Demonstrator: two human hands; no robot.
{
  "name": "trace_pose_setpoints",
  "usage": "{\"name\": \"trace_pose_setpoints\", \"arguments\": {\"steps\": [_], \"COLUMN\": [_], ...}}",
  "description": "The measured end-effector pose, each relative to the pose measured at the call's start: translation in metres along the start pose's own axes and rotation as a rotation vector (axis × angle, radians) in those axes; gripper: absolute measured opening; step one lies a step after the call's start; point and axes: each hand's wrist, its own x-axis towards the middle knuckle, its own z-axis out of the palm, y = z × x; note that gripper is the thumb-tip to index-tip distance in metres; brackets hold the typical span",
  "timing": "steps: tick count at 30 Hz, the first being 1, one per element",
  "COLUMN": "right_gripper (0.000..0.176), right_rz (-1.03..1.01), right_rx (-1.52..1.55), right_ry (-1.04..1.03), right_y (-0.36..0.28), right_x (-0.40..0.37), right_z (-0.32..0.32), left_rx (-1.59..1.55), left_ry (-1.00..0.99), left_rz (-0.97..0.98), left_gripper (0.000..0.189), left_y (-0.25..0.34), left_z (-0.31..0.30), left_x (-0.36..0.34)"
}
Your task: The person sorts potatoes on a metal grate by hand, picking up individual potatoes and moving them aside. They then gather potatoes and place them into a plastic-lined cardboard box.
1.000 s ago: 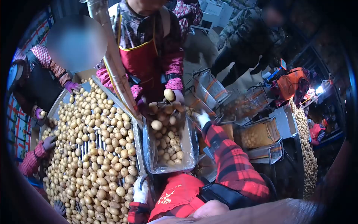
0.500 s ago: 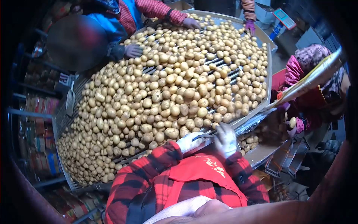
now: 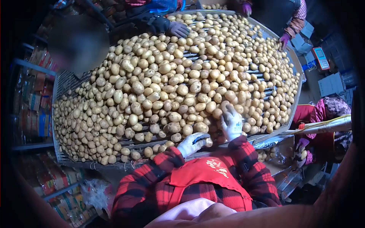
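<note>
Many potatoes (image 3: pixel 182 90) lie spread over a slatted metal sorting table in front of me. My left hand (image 3: pixel 191 145), in a white glove with dark patches, is at the near edge. Its fingers are bent around a small potato (image 3: pixel 208 142) at their tips. My right hand (image 3: pixel 232 123), also white-gloved, reaches farther over the potatoes. Its fingers stretch forward and touch the potatoes beside a brownish one (image 3: pixel 217 113); its palm side is hidden.
Across the table, a co-worker's gloved hand (image 3: pixel 178 29) rests on potatoes; another person's purple gloves (image 3: pixel 284 39) are at the far right rim. A person in pink sleeves (image 3: pixel 304 143) works at the right near a wrapped bar (image 3: pixel 323 126). Stacked packages stand left.
My right hand has moved forward from the table edge onto the potatoes. My left hand has shifted slightly left and down in the view. The camera view has turned.
</note>
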Motion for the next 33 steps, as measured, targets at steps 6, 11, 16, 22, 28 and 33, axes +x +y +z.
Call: {"name": "trace_pose_setpoints", "arguments": {"steps": [6, 11, 16, 22, 28, 33], "right_gripper": [0.035, 0.035, 0.052, 0.067, 0.053, 0.053], "right_rz": [-0.167, 0.077, -0.138, -0.075, 0.211, 0.793], "right_rx": [-0.071, 0.003, 0.298, -0.409, 0.029, 1.536], "right_ry": [-0.382, -0.603, -0.392, -0.59, -0.488, -0.434], "right_y": [-0.064, -0.05, 0.018, 0.031, 0.089, 0.093], "right_x": [0.118, 0.16, 0.141, 0.207, 0.244, 0.19], "right_z": [0.052, 0.132, 0.074, 0.079, 0.108, 0.065], "left_rx": [0.08, 0.157, -0.089, -0.198, 0.26, 0.815], "left_ry": [0.011, 0.273, 0.367, 0.408, 0.644, 1.372], "left_rz": [-0.091, -0.135, -0.03, 0.041, 0.153, 0.121], "left_gripper": [0.045, 0.044, 0.03, 0.036, 0.042, 0.048], "left_y": [-0.011, -0.012, 0.01, 0.006, 0.015, 0.061], "left_z": [-0.007, -0.009, -0.027, -0.025, -0.059, -0.176], "left_x": [0.004, -0.004, 0.005, 0.025, 0.015, 0.006]}}
